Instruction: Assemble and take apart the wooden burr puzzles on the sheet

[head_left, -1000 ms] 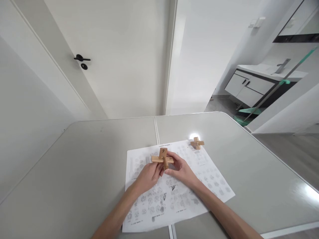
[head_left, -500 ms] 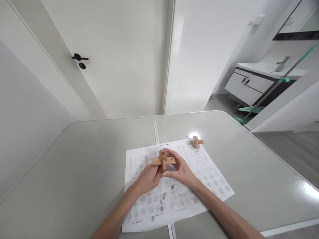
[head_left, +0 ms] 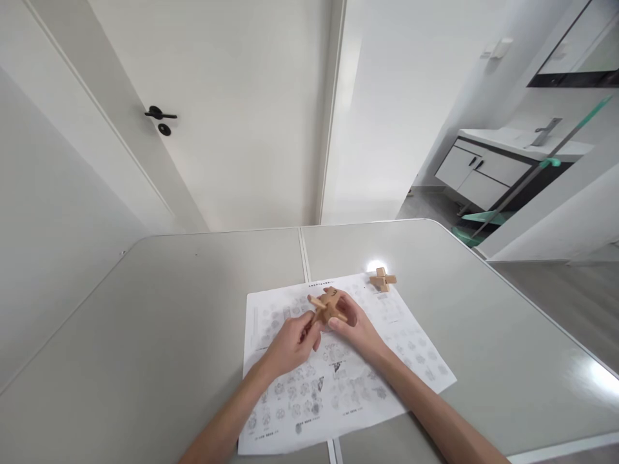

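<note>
A wooden cross-shaped puzzle [head_left: 327, 307] of interlocked sticks is lifted just above a printed sheet of diagrams [head_left: 338, 380]. My right hand [head_left: 355, 325] grips it from the right side and behind. My left hand [head_left: 290, 343] is at its left, fingertips by the lower sticks; whether they still pinch the wood is hard to see. A second, smaller wooden cross puzzle [head_left: 382, 279] lies on the sheet's far right corner, apart from both hands.
The sheet lies on a grey table [head_left: 145, 322] with a seam down its middle. Behind the table stands a white door with a black handle [head_left: 159, 116]. At the right an opening shows a vanity cabinet [head_left: 483, 177] and a green mop [head_left: 546, 161].
The puzzle has been turned in my hands: its long stick, level before, now slants, and it sits slightly further right. The small puzzle has not moved.
</note>
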### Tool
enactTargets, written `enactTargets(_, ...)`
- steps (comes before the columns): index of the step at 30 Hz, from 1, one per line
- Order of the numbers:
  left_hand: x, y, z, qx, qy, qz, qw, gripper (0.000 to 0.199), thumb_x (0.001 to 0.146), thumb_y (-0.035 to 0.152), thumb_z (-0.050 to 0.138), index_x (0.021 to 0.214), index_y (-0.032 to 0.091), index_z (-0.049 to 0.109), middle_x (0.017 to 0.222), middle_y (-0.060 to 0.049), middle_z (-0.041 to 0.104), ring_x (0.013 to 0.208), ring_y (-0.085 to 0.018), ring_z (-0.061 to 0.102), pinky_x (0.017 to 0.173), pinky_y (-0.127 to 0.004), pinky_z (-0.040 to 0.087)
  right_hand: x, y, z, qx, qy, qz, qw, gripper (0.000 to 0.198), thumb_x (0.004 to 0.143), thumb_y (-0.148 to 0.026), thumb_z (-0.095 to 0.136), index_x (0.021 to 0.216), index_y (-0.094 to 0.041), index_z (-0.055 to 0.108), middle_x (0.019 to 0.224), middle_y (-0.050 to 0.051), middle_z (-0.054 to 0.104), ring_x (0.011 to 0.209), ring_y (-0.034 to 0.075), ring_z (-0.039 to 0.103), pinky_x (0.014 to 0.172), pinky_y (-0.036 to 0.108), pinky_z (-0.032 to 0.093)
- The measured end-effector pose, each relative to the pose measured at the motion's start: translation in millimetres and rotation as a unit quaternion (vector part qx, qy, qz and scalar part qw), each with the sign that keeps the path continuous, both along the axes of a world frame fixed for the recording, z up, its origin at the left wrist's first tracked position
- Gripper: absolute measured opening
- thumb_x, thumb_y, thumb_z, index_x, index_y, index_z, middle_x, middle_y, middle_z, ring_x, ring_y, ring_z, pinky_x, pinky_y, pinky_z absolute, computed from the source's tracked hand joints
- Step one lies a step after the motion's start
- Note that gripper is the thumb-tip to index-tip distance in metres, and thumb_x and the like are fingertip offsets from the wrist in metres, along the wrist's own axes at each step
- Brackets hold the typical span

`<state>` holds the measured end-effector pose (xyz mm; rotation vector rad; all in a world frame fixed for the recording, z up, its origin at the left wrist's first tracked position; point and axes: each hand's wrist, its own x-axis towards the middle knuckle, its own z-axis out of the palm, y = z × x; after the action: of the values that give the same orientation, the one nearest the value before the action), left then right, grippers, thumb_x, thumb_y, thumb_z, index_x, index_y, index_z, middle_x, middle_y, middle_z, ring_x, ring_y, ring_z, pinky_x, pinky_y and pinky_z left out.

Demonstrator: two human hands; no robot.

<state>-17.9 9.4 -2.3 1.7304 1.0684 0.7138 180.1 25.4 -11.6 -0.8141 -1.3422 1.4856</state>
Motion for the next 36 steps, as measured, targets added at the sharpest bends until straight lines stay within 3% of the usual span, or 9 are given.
enactTargets(4,-2.9,4.1,-1.7,-0.041,-0.094,0.048,0.994,0.037,0.104,0.049,0.044,0.082,0.021,0.054,0.059,0.003,0.055,0.054,-0.013,0.049,0.059,-0.026,0.04,1.4,1.5,-0.6,-0.018,-0.02,0.003,1.0,0.063,0.088,-0.063,0.071,0.138,-0.027,0.054,0.121,0.009,0.066,0.109,0.028,0.065,0.098,0.044,0.052)
enactTargets(7,-5.8,8.3,-1.1,-0.068,-0.144,0.086,0.984,0.04,0.102,0.051,0.046,0.078,0.02,0.055,0.056,0.004,0.051,0.052,-0.013,0.045,0.058,-0.027,0.039,-1.2,1.4,-0.4,-0.004,-0.031,0.021,0.999,0.051,0.094,-0.061,0.064,0.131,-0.026,0.058,0.118,0.009,0.067,0.1,0.025,0.066,0.091,0.041,0.053)
enactTargets(12,-11.0,14.4,-0.6,-0.104,-0.195,0.128,0.967,0.052,0.1,0.047,0.042,0.056,0.021,0.05,0.043,0.003,0.044,0.045,-0.012,0.039,0.056,-0.028,0.036,-6.1,2.1,1.7,-0.012,-0.049,0.013,0.999,0.046,0.103,-0.062,0.048,0.123,-0.023,0.061,0.092,0.006,0.071,0.083,0.022,0.068,0.084,0.04,0.054)
enactTargets(14,-12.1,14.9,-0.6,-0.113,-0.213,0.131,0.962,0.056,0.098,0.046,0.043,0.048,0.022,0.044,0.039,0.003,0.039,0.042,-0.012,0.036,0.052,-0.029,0.033,-6.4,3.0,2.0,-0.014,-0.044,-0.011,0.999,0.045,0.102,-0.061,0.05,0.123,-0.023,0.059,0.083,0.003,0.07,0.078,0.021,0.067,0.079,0.038,0.054)
enactTargets(17,-12.1,13.5,0.1,-0.121,-0.222,0.134,0.958,0.055,0.094,0.045,0.047,0.044,0.023,0.04,0.035,0.005,0.032,0.038,-0.011,0.032,0.049,-0.029,0.029,-4.9,4.3,1.3,-0.026,-0.037,-0.032,0.998,0.037,0.1,-0.058,0.057,0.104,-0.022,0.061,0.069,-0.001,0.064,0.063,0.017,0.06,0.066,0.031,0.049)
enactTargets(21,-10.7,11.7,1.8,-0.131,-0.23,0.137,0.955,0.058,0.093,0.046,0.051,0.041,0.023,0.038,0.033,0.006,0.027,0.035,-0.01,0.03,0.046,-0.028,0.029,-1.4,5.2,-0.1,-0.091,0.021,0.046,0.995,0.03,0.098,-0.052,0.064,0.096,-0.023,0.057,0.057,-0.006,0.057,0.046,0.011,0.045,0.049,0.025,0.035)
enactTargets(25,-10.8,15.5,4.6,-0.141,-0.265,0.178,0.937,0.055,0.097,0.053,0.049,0.051,0.021,0.046,0.036,0.005,0.036,0.037,-0.01,0.033,0.046,-0.026,0.029,0.3,6.8,-1.8,-0.152,0.105,0.093,0.978,0.029,0.093,-0.046,0.072,0.101,-0.024,0.055,0.064,-0.004,0.062,0.046,0.01,0.046,0.045,0.022,0.032)
enactTargets(29,-13.3,20.6,7.4,-0.158,-0.318,0.213,0.91,0.041,0.095,0.05,0.058,0.067,0.021,0.05,0.045,0.008,0.04,0.041,-0.009,0.033,0.047,-0.024,0.029,3.1,11.7,-3.4,-0.2,0.169,0.017,0.965,0.03,0.089,-0.044,0.078,0.097,-0.023,0.057,0.065,-0.005,0.057,0.047,0.008,0.042,0.044,0.02,0.029)
enactTargets(36,-14.2,20.6,6.6,-0.142,-0.304,0.213,0.918,0.038,0.095,0.046,0.059,0.07,0.021,0.047,0.049,0.008,0.04,0.045,-0.009,0.033,0.05,-0.024,0.031,14.7,24.7,-10.1,-0.188,0.242,-0.132,0.943,0.03,0.084,-0.04,0.085,0.097,-0.023,0.064,0.081,-0.002,0.056,0.057,0.008,0.043,0.045,0.019,0.035)
